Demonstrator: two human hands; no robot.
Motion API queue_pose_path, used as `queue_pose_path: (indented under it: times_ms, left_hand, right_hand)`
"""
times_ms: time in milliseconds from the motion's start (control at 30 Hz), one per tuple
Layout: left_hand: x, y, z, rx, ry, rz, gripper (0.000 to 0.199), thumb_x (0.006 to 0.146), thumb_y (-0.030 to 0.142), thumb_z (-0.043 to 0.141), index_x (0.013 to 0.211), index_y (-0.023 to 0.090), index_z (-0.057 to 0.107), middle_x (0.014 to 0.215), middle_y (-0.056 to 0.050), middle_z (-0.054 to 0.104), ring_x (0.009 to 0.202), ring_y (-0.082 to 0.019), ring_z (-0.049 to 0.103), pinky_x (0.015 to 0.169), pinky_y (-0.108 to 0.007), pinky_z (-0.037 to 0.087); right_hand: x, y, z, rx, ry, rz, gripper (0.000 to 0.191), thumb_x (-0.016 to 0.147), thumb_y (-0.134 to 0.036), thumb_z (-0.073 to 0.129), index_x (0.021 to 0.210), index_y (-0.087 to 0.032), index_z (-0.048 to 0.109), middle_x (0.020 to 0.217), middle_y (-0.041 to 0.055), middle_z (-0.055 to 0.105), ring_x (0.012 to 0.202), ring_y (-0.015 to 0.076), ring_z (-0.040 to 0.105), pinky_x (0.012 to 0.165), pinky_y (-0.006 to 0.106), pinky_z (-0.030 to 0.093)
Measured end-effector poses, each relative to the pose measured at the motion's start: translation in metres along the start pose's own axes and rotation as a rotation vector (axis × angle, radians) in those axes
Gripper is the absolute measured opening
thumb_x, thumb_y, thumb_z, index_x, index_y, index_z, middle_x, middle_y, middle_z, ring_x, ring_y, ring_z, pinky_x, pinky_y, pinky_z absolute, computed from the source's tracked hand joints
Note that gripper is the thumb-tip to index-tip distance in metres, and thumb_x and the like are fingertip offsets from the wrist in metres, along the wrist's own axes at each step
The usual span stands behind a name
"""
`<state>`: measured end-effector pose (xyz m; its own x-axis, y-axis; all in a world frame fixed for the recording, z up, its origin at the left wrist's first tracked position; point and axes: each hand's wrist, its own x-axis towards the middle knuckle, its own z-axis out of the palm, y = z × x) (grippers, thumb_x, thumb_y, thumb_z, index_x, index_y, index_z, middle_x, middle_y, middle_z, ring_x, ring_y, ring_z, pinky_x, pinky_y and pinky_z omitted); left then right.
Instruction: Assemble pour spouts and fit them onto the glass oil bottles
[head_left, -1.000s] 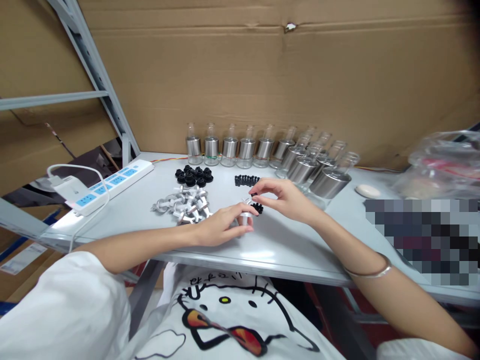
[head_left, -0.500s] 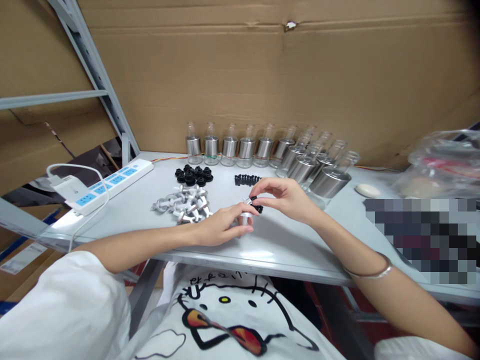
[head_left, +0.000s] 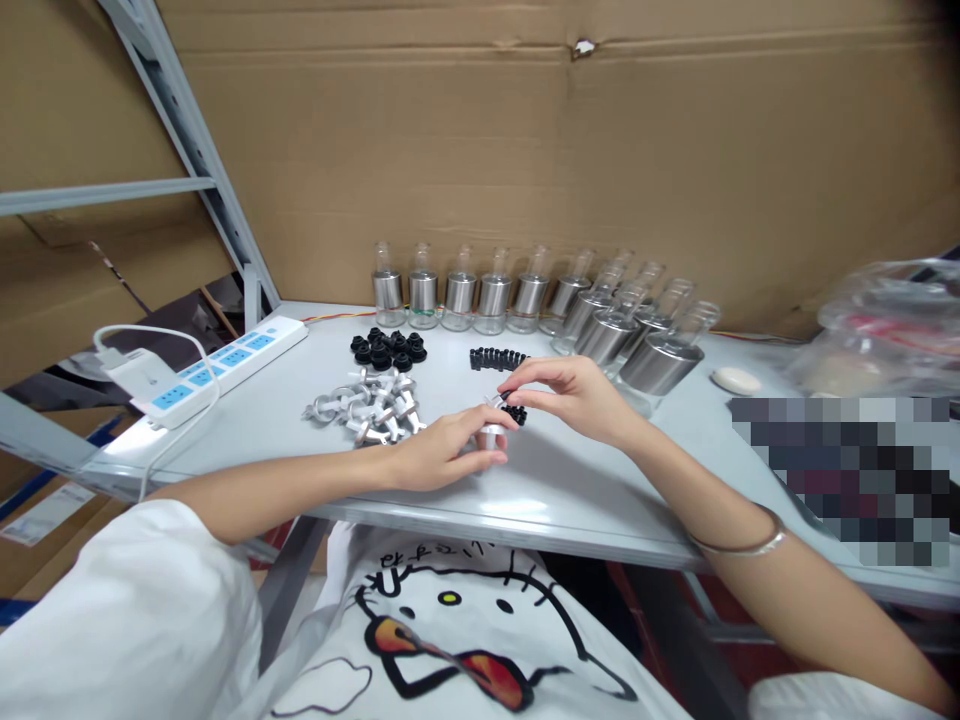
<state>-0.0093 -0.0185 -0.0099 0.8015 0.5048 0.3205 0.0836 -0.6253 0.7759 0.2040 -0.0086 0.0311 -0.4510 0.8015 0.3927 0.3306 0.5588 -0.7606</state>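
Note:
My left hand [head_left: 442,449] holds a silver metal piece [head_left: 491,437] between its thumb and fingers, just above the grey table. At the top of that piece, the thumb and index finger of my right hand [head_left: 574,397] pinch a small black part [head_left: 504,397]. To the left lies a pile of silver metal pieces [head_left: 371,410]. Black caps [head_left: 386,350] form a cluster behind that pile. A row of small black parts [head_left: 496,358] is behind my hands, and more small black parts [head_left: 517,414] lie beneath my right hand.
Several glass bottles with metal sleeves [head_left: 495,295] stand along the cardboard wall [head_left: 450,150]. A white power strip [head_left: 232,365] with a plugged-in charger is at the left. At the right are a white oval object [head_left: 736,380], a clear plastic bag [head_left: 892,330] and a blurred-out area.
The fingers of my right hand have shifted very slightly at the top of the silver piece. My left hand keeps the same hold.

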Motion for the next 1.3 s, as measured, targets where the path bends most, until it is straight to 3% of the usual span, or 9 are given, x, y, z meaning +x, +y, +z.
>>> queue_pose_path:
  times_ms: [167, 367, 467, 567, 633, 900, 1067, 1200, 1300]
  left_hand:
    - [0.0, 0.001, 0.0, 0.025, -0.025, -0.02, 0.023, 0.091, 0.028, 0.048, 0.113, 0.021, 0.045, 0.097, -0.004, 0.057, 0.073, -0.011, 0.056, 0.071, -0.027, 0.048]
    - [0.0, -0.001, -0.001, 0.016, -0.037, -0.018, 0.023, 0.093, 0.028, 0.045, 0.115, 0.021, 0.043, 0.099, -0.005, 0.055, 0.073, -0.011, 0.056, 0.073, -0.029, 0.047]
    - [-0.001, -0.002, -0.001, -0.008, -0.041, -0.025, 0.024, 0.093, 0.029, 0.045, 0.116, 0.021, 0.041, 0.097, -0.003, 0.054, 0.071, -0.011, 0.055, 0.074, -0.029, 0.047]
    - [-0.002, -0.001, -0.001, -0.022, -0.056, -0.025, 0.025, 0.093, 0.032, 0.044, 0.116, 0.022, 0.04, 0.094, -0.002, 0.054, 0.071, -0.01, 0.054, 0.074, -0.028, 0.046]
    - [-0.002, 0.001, -0.001, -0.021, -0.074, -0.031, 0.026, 0.094, 0.034, 0.044, 0.116, 0.021, 0.041, 0.091, -0.002, 0.054, 0.07, -0.011, 0.053, 0.074, -0.028, 0.046]
    - [-0.003, 0.004, -0.001, 0.103, -0.087, 0.016, 0.029, 0.093, 0.039, 0.043, 0.115, 0.02, 0.045, 0.103, -0.007, 0.057, 0.083, -0.016, 0.055, 0.084, -0.032, 0.046]
    - [-0.003, 0.003, -0.002, 0.106, -0.111, 0.048, 0.026, 0.094, 0.036, 0.044, 0.116, 0.022, 0.044, 0.116, -0.009, 0.057, 0.095, -0.018, 0.057, 0.092, -0.036, 0.044]
    - [-0.003, 0.004, -0.002, 0.094, -0.119, 0.071, 0.024, 0.094, 0.034, 0.044, 0.115, 0.022, 0.044, 0.122, -0.01, 0.057, 0.11, -0.02, 0.053, 0.099, -0.038, 0.04]
    - [-0.003, 0.005, -0.002, 0.088, -0.129, 0.056, 0.025, 0.094, 0.036, 0.044, 0.115, 0.022, 0.044, 0.123, -0.009, 0.057, 0.102, -0.019, 0.055, 0.098, -0.038, 0.041]
  right_hand:
    - [-0.001, -0.001, 0.001, -0.04, -0.041, 0.024, 0.025, 0.082, -0.041, 0.062, 0.075, -0.018, 0.07, 0.074, 0.003, 0.068, 0.068, 0.0148, 0.06, 0.066, 0.027, 0.046]
    - [-0.002, -0.003, 0.004, -0.016, -0.073, 0.049, 0.045, 0.09, -0.051, 0.048, 0.066, -0.016, 0.064, 0.067, 0.0032, 0.064, 0.064, 0.0142, 0.057, 0.065, 0.027, 0.044]
    - [-0.002, -0.002, 0.003, 0.19, -0.11, 0.128, 0.041, 0.088, -0.053, 0.052, 0.085, -0.016, 0.069, 0.082, 0.0046, 0.067, 0.075, 0.0157, 0.061, 0.073, 0.029, 0.047]
    - [-0.002, 0.002, 0.0, 0.518, -0.291, 0.272, 0.038, 0.085, -0.046, 0.062, 0.111, -0.019, 0.066, 0.093, 0.0051, 0.068, 0.083, 0.0167, 0.064, 0.079, 0.031, 0.048]
    - [-0.002, 0.005, -0.001, 0.687, -0.403, 0.347, 0.038, 0.084, -0.039, 0.065, 0.116, -0.019, 0.064, 0.095, 0.0059, 0.068, 0.085, 0.0167, 0.064, 0.082, 0.033, 0.048]
    - [-0.003, 0.008, 0.003, 0.855, -0.451, 0.425, 0.029, 0.081, -0.029, 0.069, 0.105, -0.013, 0.068, 0.101, 0.008, 0.066, 0.085, 0.0146, 0.061, 0.082, 0.03, 0.046]
    - [-0.003, 0.006, 0.004, 0.92, -0.503, 0.455, 0.027, 0.081, -0.029, 0.069, 0.103, -0.013, 0.065, 0.079, 0.002, 0.062, 0.073, 0.012, 0.058, 0.073, 0.026, 0.045]
    - [-0.003, 0.006, 0.005, 0.934, -0.512, 0.451, 0.026, 0.081, -0.029, 0.069, 0.101, -0.014, 0.065, 0.075, 0.0009, 0.058, 0.071, 0.0118, 0.056, 0.069, 0.024, 0.044]
    - [-0.003, 0.005, 0.006, 0.933, -0.504, 0.448, 0.024, 0.079, -0.029, 0.069, 0.099, -0.014, 0.064, 0.074, 0.0007, 0.056, 0.069, 0.0123, 0.055, 0.068, 0.025, 0.044]
